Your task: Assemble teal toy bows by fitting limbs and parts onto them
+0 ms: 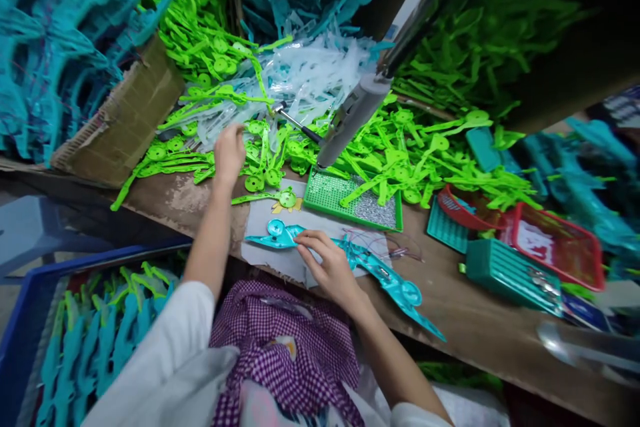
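Note:
On a pale sheet [255, 257] at the table's front edge lies a long glossy blue plastic part [400, 283], narrow at both ends, with a round disc near each end. My right hand [330, 270] is over its left half, thumb and fingers closed on it; the palm hides its middle. Farther back, my left hand [230, 153] reaches to the edge of a heap of bright green plastic arms [270, 153] and clear, whitish strips [315, 67]. Its fingers point away and are mostly hidden. One green arm with a disc [287, 197] lies just beyond the blue part.
A grey cylindrical tool [353, 113] hangs above a green perforated tray [327, 203] holding small silvery pieces. Red basket [575, 253] and teal box [510, 273] stand at right. At left are a cardboard box [120, 120] and a blue crate [23, 320] of blue and green parts.

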### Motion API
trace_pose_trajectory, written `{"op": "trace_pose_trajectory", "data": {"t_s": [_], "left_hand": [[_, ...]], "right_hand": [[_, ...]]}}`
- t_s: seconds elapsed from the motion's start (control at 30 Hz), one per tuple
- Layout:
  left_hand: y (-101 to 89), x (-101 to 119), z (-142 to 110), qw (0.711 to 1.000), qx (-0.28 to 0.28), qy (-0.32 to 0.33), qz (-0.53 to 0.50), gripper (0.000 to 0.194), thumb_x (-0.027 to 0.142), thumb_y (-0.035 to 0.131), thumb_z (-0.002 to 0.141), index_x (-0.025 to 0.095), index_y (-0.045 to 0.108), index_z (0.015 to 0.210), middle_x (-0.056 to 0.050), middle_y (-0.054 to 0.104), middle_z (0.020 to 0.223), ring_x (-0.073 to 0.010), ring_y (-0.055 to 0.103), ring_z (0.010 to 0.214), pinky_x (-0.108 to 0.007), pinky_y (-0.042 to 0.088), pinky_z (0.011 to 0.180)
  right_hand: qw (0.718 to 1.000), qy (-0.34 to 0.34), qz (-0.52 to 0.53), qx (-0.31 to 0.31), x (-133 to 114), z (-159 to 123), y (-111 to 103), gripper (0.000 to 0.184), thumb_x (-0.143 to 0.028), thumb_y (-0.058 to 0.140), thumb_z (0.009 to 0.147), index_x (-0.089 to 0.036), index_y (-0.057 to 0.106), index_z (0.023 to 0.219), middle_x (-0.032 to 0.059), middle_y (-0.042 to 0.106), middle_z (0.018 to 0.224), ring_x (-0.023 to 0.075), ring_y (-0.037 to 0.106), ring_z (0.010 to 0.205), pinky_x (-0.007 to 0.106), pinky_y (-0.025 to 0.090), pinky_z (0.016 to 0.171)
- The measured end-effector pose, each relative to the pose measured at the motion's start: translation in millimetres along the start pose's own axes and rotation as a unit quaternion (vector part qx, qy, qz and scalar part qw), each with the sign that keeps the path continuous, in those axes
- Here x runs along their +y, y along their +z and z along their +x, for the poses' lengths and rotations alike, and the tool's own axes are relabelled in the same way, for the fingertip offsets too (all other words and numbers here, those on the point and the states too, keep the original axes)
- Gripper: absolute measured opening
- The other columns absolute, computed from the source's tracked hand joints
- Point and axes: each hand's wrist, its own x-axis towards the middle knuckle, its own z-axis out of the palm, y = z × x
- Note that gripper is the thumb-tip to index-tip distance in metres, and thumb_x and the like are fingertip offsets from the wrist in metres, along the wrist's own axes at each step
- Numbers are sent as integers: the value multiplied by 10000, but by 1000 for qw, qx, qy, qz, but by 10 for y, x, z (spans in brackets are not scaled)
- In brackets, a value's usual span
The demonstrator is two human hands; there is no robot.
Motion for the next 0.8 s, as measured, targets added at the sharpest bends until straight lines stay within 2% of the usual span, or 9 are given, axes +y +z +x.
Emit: {"op": "trace_pose_trajectory", "data": {"t_s": [0.07,0.13,0.2,0.27,0.4,0.5,0.57,0.7,0.8], "left_hand": [[35,-112,421,987,-118,55,90,521,106,496,801,195,580,1307,-135,598,1348,-291,510,1281,-467,359,1093],[122,-185,732,951,-250,100,151,693,123,574,730,203,493,1414,-137,499,1470,-319,409,1377,-494,302,1125],[196,-219,903,923,-310,122,194,760,175,617,715,195,446,1455,-158,491,1472,-342,390,1383,-517,268,1128],[196,-216,966,914,-314,136,217,744,225,635,726,192,457,1449,-174,543,1403,-362,431,1334,-543,259,1107],[-98,-108,948,928,-254,175,210,657,270,658,764,232,511,1403,-136,569,1316,-347,456,1266,-540,256,1071],[-457,-18,871,946,-147,179,225,549,266,619,831,227,528,1372,-106,521,1337,-291,419,1244,-524,236,1070],[-676,-30,786,953,-89,169,234,456,283,609,862,195,568,1307,-102,513,1329,-275,401,1234,-514,231,1074],[-988,-317,596,973,-1,80,218,394,439,612,887,136,613,1137,-126,552,1248,-282,426,1199,-484,295,1061],[-1086,-579,452,980,120,-22,156,355,436,636,886,136,573,1063,-104,580,1169,-243,460,1147,-447,343,1062]], "right_hand": [[1000,-2,0,3,-6,-38,62,192,-239,504,967,-195,673,1046,87,701,1024,169,690,969,308,577,840],[999,-15,-28,-7,-6,-59,139,207,-249,493,971,-194,675,1053,93,705,1041,186,693,959,331,580,829],[998,-24,-55,-25,-11,-93,182,220,-257,486,973,-194,671,1073,98,707,1067,203,693,959,353,580,822],[998,-18,-55,-37,-30,-158,169,217,-253,484,973,-196,666,1075,93,709,1067,203,693,953,353,578,817],[999,20,25,-29,-92,-304,81,177,-226,496,968,-206,656,1041,69,708,1026,163,685,953,306,564,835],[996,35,79,-24,-96,-327,126,156,-225,507,964,-205,651,1020,63,704,1002,148,676,958,287,556,849],[997,22,65,-46,-62,-307,218,166,-243,500,967,-199,657,1003,69,709,988,160,678,929,304,561,828],[994,-29,11,-108,-11,-287,359,210,-277,486,973,-192,667,1040,87,720,1022,184,683,903,342,560,819],[992,-20,37,-116,-94,-246,362,229,-288,467,983,-199,668,1047,82,718,1032,170,678,930,324,553,841]]}}
